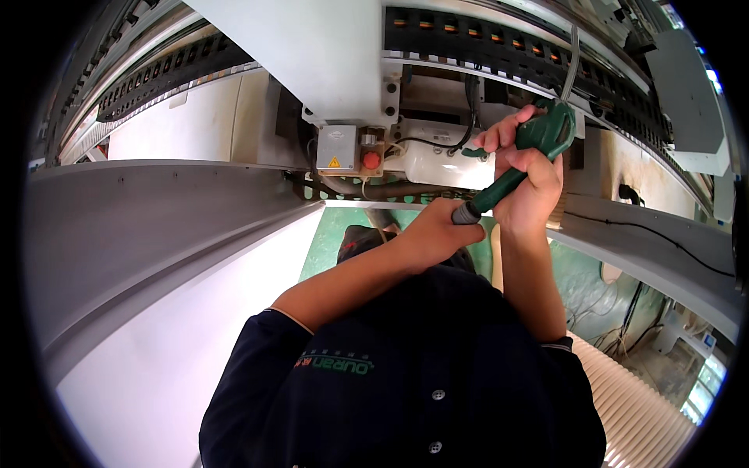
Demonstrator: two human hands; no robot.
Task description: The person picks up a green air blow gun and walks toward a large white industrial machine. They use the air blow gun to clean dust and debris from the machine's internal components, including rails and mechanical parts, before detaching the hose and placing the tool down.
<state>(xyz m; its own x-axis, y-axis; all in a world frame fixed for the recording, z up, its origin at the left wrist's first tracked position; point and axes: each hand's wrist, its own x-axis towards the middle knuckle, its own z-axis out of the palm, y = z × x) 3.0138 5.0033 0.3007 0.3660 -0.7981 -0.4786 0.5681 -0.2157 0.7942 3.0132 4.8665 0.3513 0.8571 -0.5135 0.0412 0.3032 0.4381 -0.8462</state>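
Note:
A green gun-like tool with a wide head, a dark round barrel and a grey ribbed end slants across the upper right; I cannot tell its exact kind. My right hand is closed around it below the head, its fingers curled over the green body. At the tool's lower end, my left hand is wrapped beside the grey ribbed part. A thin silver tube runs up from the head to the machine. Beside my right fingertips, a small green piece sticks out toward a white rounded housing.
Left of the tool sits a grey box with a yellow warning sign, next to a red push button. Black cable chains cross the machine above. A long grey beam runs on the left, and a ribbed beige surface lies lower right.

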